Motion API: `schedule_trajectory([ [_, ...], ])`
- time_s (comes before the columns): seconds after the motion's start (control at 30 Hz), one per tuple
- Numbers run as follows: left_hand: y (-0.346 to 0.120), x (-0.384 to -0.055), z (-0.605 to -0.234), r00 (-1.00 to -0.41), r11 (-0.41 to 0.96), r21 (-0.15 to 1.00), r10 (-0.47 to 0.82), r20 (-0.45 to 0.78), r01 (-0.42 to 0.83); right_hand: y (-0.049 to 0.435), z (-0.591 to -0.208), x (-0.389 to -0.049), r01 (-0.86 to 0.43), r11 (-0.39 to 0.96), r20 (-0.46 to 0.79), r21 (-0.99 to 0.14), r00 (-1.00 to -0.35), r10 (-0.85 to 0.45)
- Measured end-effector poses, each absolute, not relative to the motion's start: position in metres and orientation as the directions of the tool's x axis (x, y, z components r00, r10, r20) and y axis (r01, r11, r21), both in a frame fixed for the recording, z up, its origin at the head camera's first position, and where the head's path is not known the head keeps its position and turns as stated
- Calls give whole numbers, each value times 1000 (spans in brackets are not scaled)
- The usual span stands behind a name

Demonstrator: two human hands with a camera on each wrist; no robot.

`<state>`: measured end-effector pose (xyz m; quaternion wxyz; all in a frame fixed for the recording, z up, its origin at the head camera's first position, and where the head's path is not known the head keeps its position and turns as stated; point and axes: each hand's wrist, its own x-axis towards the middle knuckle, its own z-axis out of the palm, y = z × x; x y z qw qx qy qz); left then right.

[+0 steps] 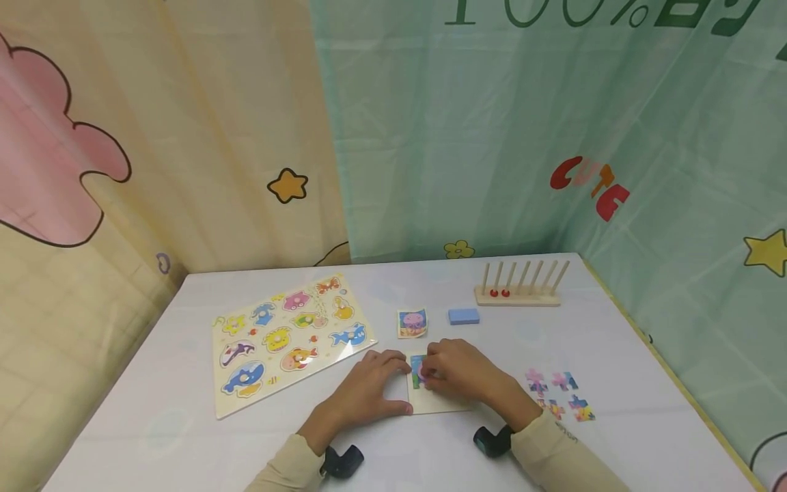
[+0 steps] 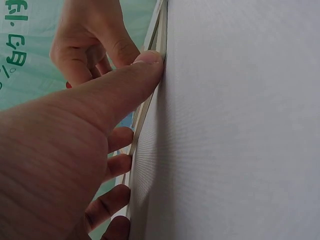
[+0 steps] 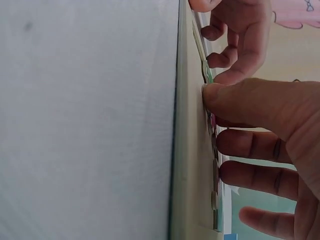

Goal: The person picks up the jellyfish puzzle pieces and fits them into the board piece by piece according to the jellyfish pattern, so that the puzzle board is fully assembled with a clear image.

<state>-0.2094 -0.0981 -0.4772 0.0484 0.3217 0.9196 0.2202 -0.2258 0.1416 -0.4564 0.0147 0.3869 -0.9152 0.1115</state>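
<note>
A small pale puzzle board [image 1: 441, 404] lies flat on the white table, with colourful jigsaw pieces [image 1: 417, 374] fitted along its left part. My left hand [image 1: 367, 388] rests at the board's left side; its thumb and fingertips touch the edge, as the left wrist view also shows. Over the board, my right hand [image 1: 462, 369] pinches a jigsaw piece between thumb and index finger, low against the board. In the right wrist view the thumb [image 3: 215, 97] touches the pieces' edge. The hand mostly hides that piece in the head view.
Several loose jigsaw pieces [image 1: 581, 408] lie right of my right forearm. Behind the board are a picture card [image 1: 412, 324] and a blue block [image 1: 464, 316]. A wooden peg stand [image 1: 535, 299] with red beads stands at the back right. An animal puzzle board [image 1: 221, 383] lies left.
</note>
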Motion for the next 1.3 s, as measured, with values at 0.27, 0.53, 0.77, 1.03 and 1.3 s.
schedule_trajectory([
  [0.27, -98, -210, -475, -782, 685, 439, 620, 66, 581, 141, -455, -225, -703, 682, 119, -200, -709, -695],
  [0.53, -98, -210, -475, -781, 683, 437, 620, 76, 585, 141, -454, -226, -722, 657, 115, -217, -687, -717],
  [0.77, -97, -210, -475, -791, 695, 448, 610, 47, 562, 140, -456, -226, -776, 590, 139, -225, -625, -768],
  [1.03, -96, -210, -475, -793, 700, 447, 608, 37, 558, 140, -457, -226, -758, 606, 107, -242, -642, -759],
  [1.3, -98, -210, -476, -787, 694, 436, 614, 55, 572, 145, -453, -229, -731, 579, 83, -361, -643, -761],
])
